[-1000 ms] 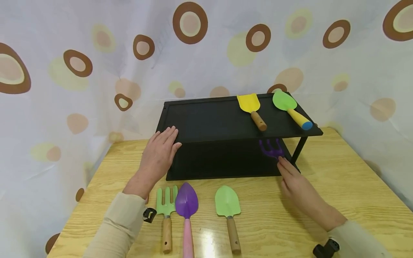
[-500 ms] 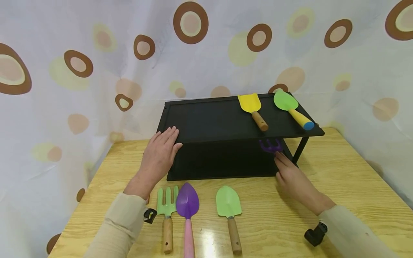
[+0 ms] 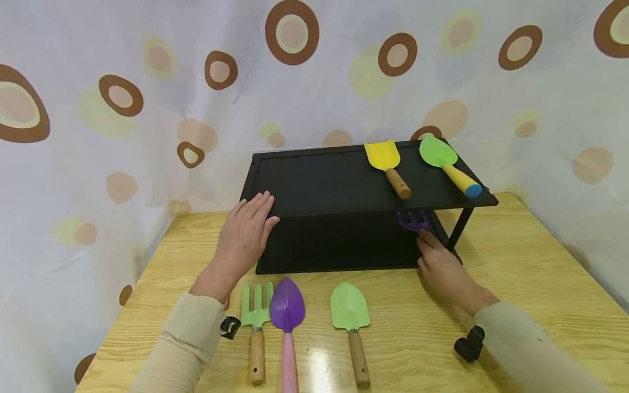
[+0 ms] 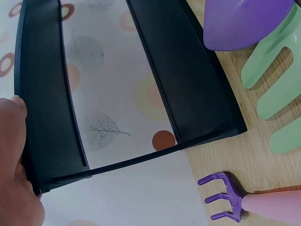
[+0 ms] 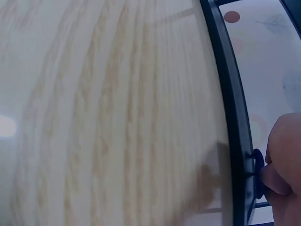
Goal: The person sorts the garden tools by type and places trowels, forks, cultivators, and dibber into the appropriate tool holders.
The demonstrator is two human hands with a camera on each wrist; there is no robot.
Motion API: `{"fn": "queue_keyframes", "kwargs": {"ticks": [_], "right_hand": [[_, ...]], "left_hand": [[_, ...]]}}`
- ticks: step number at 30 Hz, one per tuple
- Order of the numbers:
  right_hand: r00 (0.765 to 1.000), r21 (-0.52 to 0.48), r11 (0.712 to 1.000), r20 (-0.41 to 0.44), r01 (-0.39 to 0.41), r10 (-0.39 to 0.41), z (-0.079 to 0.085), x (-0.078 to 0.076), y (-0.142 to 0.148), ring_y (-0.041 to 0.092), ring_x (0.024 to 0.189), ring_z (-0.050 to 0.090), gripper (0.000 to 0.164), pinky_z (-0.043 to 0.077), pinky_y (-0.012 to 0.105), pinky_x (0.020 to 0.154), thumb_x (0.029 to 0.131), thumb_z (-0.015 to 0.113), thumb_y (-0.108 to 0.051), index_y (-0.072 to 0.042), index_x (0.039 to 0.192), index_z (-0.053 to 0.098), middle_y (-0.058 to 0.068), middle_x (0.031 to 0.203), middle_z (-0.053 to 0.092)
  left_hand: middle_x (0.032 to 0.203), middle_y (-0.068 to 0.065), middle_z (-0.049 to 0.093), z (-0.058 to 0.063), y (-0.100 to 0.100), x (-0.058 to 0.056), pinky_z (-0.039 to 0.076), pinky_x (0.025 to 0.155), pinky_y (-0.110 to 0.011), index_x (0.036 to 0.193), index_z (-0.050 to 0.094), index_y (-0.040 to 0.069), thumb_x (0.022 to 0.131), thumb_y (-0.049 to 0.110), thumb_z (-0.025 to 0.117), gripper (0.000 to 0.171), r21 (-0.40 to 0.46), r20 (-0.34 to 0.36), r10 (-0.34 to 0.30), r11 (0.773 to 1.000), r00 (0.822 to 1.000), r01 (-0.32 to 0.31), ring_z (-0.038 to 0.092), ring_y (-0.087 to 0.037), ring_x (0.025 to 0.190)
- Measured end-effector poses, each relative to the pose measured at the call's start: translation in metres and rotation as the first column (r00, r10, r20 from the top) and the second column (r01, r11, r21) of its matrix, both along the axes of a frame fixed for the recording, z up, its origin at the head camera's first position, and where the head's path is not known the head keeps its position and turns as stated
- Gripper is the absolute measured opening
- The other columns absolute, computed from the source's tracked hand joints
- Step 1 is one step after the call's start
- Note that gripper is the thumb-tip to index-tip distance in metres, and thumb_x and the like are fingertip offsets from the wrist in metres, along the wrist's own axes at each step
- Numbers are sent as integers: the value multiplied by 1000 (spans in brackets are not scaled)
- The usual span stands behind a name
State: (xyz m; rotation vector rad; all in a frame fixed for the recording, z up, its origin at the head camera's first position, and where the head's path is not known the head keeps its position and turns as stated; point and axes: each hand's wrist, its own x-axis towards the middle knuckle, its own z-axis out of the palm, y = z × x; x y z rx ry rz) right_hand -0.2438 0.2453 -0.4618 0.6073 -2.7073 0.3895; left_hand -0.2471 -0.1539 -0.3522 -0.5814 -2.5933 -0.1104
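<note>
My left hand (image 3: 245,237) rests with straight fingers on the left front corner of a black two-tier shelf (image 3: 314,185). At the lower tier's right end, my right hand (image 3: 442,273) holds a purple hand fork (image 3: 414,222), its tines pointing toward the back. That fork's handle is hidden by the hand. In the right wrist view, the fingers show beside a purple part (image 5: 258,174) at the shelf's edge. On the upper tier lie a yellow shovel (image 3: 383,156) with a wooden handle and a green trowel (image 3: 437,152) with a yellow and blue handle.
In front of the shelf, a green fork (image 3: 256,314), a purple trowel (image 3: 287,305) with a pink handle and a green trowel (image 3: 350,308) lie on the wooden table (image 3: 403,349). A second purple fork (image 4: 230,197), pink-handled, lies left of them, mostly behind my left forearm in the head view.
My right hand and forearm have shifted left, with the purple hand fork moving slightly deeper over the lower tier and then settling. The left hand stays on the shelf corner.
</note>
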Motion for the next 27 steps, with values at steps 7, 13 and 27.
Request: {"fn": "queue_keyframes", "kwargs": {"ticks": [7, 13, 27], "right_hand": [[999, -1, 999, 43, 32, -32, -14, -5, 2, 45, 122, 36, 40, 40, 53, 92, 83, 49, 2, 19, 119, 43, 32, 135, 33], [999, 1, 999, 13, 35, -35, -18, -8, 2, 46, 122, 36, 41, 39, 53, 95, 82, 50, 2, 19, 119, 43, 32, 135, 33], [992, -28, 994, 75, 105, -103, -1, 7, -2, 45, 130, 25, 54, 22, 66, 98, 90, 48, -29, 3, 133, 39, 23, 143, 29]], "left_hand": [[140, -7, 40, 1, 1, 0, 23, 111, -40, 136, 39, 9, 96, 38, 35, 50, 5, -5, -12, 1000, 1000, 12, 34, -21, 132], [141, -6, 40, 0, 1, 0, 22, 111, -40, 136, 39, 9, 96, 38, 35, 50, -2, -1, -1, 1000, 1000, 1, 34, -21, 132], [141, -7, 40, 0, -1, -2, 22, 112, -39, 136, 39, 9, 96, 37, 36, 49, -4, 2, 1, 1000, 1000, -1, 34, -21, 132]]}}
